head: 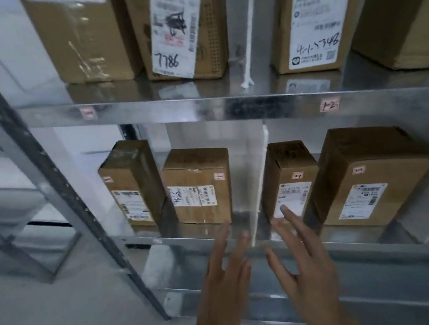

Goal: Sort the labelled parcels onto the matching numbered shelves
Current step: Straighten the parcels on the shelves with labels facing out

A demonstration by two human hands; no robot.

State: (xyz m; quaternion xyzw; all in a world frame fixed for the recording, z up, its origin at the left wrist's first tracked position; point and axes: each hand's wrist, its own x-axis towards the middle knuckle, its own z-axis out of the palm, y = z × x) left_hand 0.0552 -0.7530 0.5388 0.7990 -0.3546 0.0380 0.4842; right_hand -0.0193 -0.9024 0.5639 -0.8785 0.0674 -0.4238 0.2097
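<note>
A parcel storeroom: steel shelving (199, 108) with numbered tags (330, 104) holds labelled cardboard boxes (200, 184) (some with handwritten numbers).

We see a metal upper shelf (198, 105) carrying four cardboard boxes; lower shelf (347, 242) carries four more.

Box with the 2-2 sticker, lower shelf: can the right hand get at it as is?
Probably yes. The right hand is open and empty, fingertips already in front of the 2-2 box, right of the white divider. Nothing lies between them.
</note>
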